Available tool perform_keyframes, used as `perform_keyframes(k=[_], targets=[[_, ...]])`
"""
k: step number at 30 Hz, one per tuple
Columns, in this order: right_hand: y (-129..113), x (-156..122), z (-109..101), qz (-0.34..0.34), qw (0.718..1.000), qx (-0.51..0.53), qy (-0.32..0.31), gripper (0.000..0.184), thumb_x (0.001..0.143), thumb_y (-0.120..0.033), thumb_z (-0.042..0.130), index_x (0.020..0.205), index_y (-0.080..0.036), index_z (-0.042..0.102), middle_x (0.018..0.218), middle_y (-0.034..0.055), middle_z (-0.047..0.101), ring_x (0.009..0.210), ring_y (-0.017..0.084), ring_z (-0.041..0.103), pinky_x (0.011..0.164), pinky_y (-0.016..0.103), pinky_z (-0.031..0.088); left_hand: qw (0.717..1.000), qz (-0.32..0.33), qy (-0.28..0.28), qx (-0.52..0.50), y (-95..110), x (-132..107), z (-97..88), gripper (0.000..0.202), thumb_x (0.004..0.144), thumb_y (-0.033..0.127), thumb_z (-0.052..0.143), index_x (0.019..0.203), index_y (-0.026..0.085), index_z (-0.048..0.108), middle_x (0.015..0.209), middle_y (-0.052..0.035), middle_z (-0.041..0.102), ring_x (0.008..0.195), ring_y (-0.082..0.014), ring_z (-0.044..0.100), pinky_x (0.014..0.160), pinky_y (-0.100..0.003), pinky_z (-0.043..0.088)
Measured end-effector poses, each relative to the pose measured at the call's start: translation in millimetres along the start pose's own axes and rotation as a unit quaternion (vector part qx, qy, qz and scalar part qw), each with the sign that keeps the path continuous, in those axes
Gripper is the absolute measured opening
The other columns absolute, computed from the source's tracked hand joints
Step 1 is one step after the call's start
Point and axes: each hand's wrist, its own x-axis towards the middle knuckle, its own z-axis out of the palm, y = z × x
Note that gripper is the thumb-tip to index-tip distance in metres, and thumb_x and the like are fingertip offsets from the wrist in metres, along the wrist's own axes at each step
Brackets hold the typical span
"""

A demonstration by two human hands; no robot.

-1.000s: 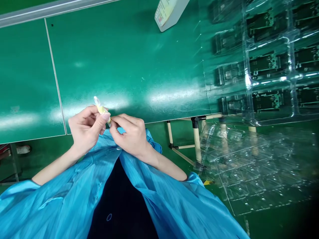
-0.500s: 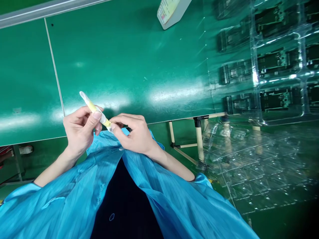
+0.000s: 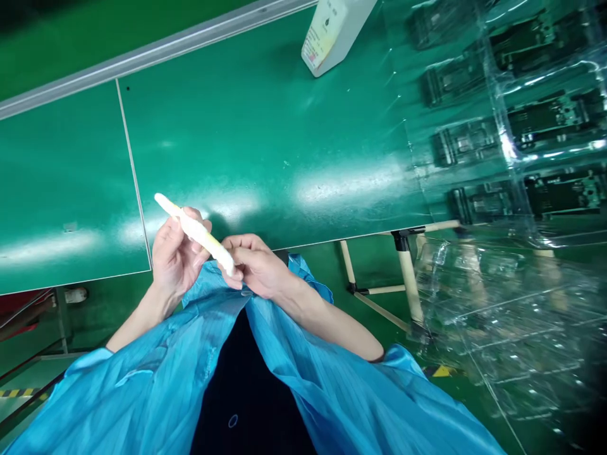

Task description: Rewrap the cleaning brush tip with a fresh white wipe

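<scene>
A slim yellow stick wrapped in white material (image 3: 202,234) slants across the front of my body, its far end pointing up and left. What kind of tool it is, I cannot make out. My left hand (image 3: 176,256) grips it around the middle, thumb on one side and fingers behind. At the lower right end, my right hand (image 3: 258,265) has its fingers curled and pinched against the white-wrapped tip. Both hands are just above the near edge of the green table (image 3: 246,145).
A white bottle with a printed label (image 3: 332,38) stands at the back of the table. On the right lie clear plastic trays (image 3: 507,151) holding dark circuit boards. More clear trays (image 3: 516,335) are stacked lower down, beside a pipe-frame leg (image 3: 408,284). A metal rail (image 3: 190,50) borders the far side.
The stick has turned in my hands, showing more of its white wrapping. My right fingers have shifted lower around its end. The view has moved, so everything sits lower and farther right.
</scene>
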Motion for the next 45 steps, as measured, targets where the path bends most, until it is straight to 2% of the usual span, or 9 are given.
perform_keyframes(k=[7, 12, 18, 21, 24, 27, 35, 40, 45], targets=[[-23.5, -32.0, 15.9, -0.16, 0.979, -0.001, 0.122, 0.009, 0.069, -0.017, 0.061, 0.062, -0.017, 0.056, 0.045, -0.0085, 0.042, 0.037, 0.003, 0.033, 0.036, 0.017, 0.026, 0.975, 0.175, 0.059, 0.125, -11.8, 2.5, -2.9, 0.026, 0.078, 0.041, 0.075, 0.079, 0.017, 0.065, 0.057, 0.0015, 0.058, 0.046, -0.0083, 0.052, 0.04, -0.018, 0.043], [-55.6, -33.0, -1.8, -0.143, 0.969, 0.141, 0.146, 0.025, 0.064, -0.015, 0.064, 0.053, -0.018, 0.041, 0.051, -0.0076, 0.034, 0.044, 0.003, 0.024, 0.037, 0.016, 0.024, 0.997, 0.076, 0.004, 0.03, -4.0, 2.1, 7.9, 0.025, 0.078, 0.036, 0.076, 0.076, 0.014, 0.065, 0.052, 0.0037, 0.047, 0.043, -0.0058, 0.044, 0.031, -0.013, 0.031], [-47.3, -16.6, -6.0, -0.155, 0.955, 0.188, 0.169, 0.012, 0.071, -0.019, 0.058, 0.067, -0.019, 0.048, 0.083, 0.0028, 0.059, 0.064, 0.009, 0.048, 0.051, 0.021, 0.042, 0.985, -0.046, 0.092, -0.136, -9.8, 20.1, 16.6, 0.015, 0.088, 0.021, 0.063, 0.076, 0.015, 0.055, 0.061, 0.0037, 0.045, 0.048, -0.0025, 0.041, 0.036, -0.008, 0.03], [-28.7, -13.4, 5.0, -0.142, 0.97, 0.156, 0.122, 0.019, 0.074, -0.024, 0.061, 0.067, -0.02, 0.044, 0.076, 0.0004, 0.055, 0.062, 0.01, 0.048, 0.055, 0.024, 0.044, 0.986, 0.007, 0.124, -0.115, -15.8, 26.8, 15.6, 0.016, 0.09, 0.022, 0.061, 0.077, 0.015, 0.054, 0.062, 0.0038, 0.048, 0.049, -0.0019, 0.043, 0.04, -0.009, 0.032], [-16.3, -19.4, 15.3, -0.141, 0.984, 0.088, 0.067, 0.025, 0.08, -0.029, 0.062, 0.068, -0.02, 0.042, 0.064, -0.0045, 0.043, 0.054, 0.008, 0.042, 0.049, 0.022, 0.038, 0.98, 0.134, 0.147, 0.007, -20.9, 25.9, 12.6, 0.022, 0.084, 0.035, 0.068, 0.078, 0.016, 0.057, 0.055, 0.0064, 0.047, 0.044, -0.0034, 0.043, 0.041, -0.013, 0.036], [-23.0, -31.3, 18.6, -0.187, 0.979, 0.037, 0.078, 0.026, 0.083, -0.029, 0.063, 0.069, -0.02, 0.043, 0.065, -0.0047, 0.043, 0.052, 0.007, 0.039, 0.046, 0.02, 0.033, 0.96, 0.213, 0.132, 0.124, -23.8, 21.1, 12.5, 0.032, 0.08, 0.047, 0.071, 0.077, 0.018, 0.057, 0.054, 0.0064, 0.05, 0.044, -0.0066, 0.047, 0.042, -0.018, 0.04], [-41.5, -54.4, 21.8, -0.281, 0.95, -0.053, 0.124, 0.022, 0.087, -0.029, 0.059, 0.072, -0.022, 0.045, 0.066, -0.0037, 0.041, 0.053, 0.008, 0.037, 0.047, 0.022, 0.035, 0.956, 0.222, 0.079, 0.177, -18.6, 23.8, 28.1, 0.03, 0.085, 0.046, 0.065, 0.076, 0.018, 0.056, 0.056, 0.0058, 0.049, 0.043, -0.0071, 0.049, 0.038, -0.019, 0.039], [-60.7, -50.3, 1.4, -0.22, 0.959, 0.065, 0.165, 0.03, 0.079, -0.018, 0.058, 0.064, -0.02, 0.032, 0.064, -0.0052, 0.024, 0.051, 0.006, 0.021, 0.044, 0.018, 0.028, 0.975, 0.193, 0.052, 0.093, -15.7, 15.5, 32.8, 0.03, 0.082, 0.042, 0.069, 0.07, 0.018, 0.054, 0.053, 0.0059, 0.045, 0.04, -0.0069, 0.044, 0.035, -0.019, 0.038], [-69.1, -48.8, -0.5, -0.191, 0.964, 0.136, 0.123, 0.029, 0.075, -0.015, 0.06, 0.062, -0.019, 0.035, 0.063, -0.0058, 0.025, 0.051, 0.005, 0.021, 0.043, 0.015, 0.027, 0.972, 0.208, 0.105, 0.017, -0.2, 10.4, 42.7, 0.034, 0.078, 0.043, 0.073, 0.065, 0.017, 0.054, 0.052, 0.0059, 0.039, 0.039, -0.0052, 0.037, 0.029, -0.017, 0.032]])
